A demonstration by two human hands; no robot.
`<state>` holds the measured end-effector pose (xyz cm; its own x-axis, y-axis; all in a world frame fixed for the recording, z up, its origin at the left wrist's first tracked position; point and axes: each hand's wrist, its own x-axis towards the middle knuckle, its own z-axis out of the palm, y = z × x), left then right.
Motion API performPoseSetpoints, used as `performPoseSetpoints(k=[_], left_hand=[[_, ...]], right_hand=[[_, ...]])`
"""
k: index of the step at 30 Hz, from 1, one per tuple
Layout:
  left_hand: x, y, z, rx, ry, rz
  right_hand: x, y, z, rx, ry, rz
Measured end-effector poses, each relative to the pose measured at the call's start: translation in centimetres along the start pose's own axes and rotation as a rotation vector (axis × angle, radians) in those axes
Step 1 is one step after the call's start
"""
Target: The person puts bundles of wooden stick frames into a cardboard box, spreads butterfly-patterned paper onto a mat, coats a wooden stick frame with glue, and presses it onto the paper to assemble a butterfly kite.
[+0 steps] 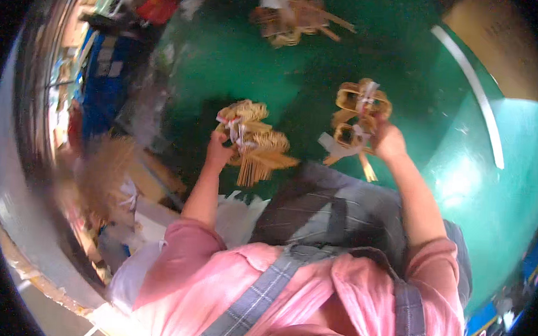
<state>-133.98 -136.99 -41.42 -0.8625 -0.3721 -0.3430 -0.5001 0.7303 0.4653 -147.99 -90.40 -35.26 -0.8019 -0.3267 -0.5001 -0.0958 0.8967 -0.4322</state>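
From where I sit, I see both arms come up from the pink sleeves, bent inward at different heights over the lap (333, 223). My left hand (220, 152) is closed on the near-left edge of one woven bundle (258, 140), its straw-coloured fan spread toward the lap. My right hand (393, 144), slightly higher in view, grasps a second bundle (348, 103) by its right side; this one shows open loops and white ties, with a pale tag hanging at its left. Motion blur hides the exact finger placement, and I cannot tell whether either bundle touches the surface below. A clear green gap lies between the two, and there is open room beyond them, up to a third bundle (301, 20) at the far edge. To the right I have green space as far as a white strip (470, 93), with a cardboard box (500, 43) past it. On the left, room is tighter: dark sheeting (147, 104), a blue bin (106, 77) and blurred straw (108, 165) crowd in. The green surface (422, 85) is smooth, shadowed in the middle and glaring at right.
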Motion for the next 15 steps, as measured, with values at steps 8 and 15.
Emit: performPoseSetpoints(k=[8,15], left_hand=[[-2.3,2.9,4.2,0.058,0.036,0.010],[-1.7,4.7,5.3,0.154,-0.146,-0.225]], right_hand=[[2.9,0.5,4.7,-0.098,0.030,0.018],[3.7,1.9,2.7,-0.180,-0.153,0.066]])
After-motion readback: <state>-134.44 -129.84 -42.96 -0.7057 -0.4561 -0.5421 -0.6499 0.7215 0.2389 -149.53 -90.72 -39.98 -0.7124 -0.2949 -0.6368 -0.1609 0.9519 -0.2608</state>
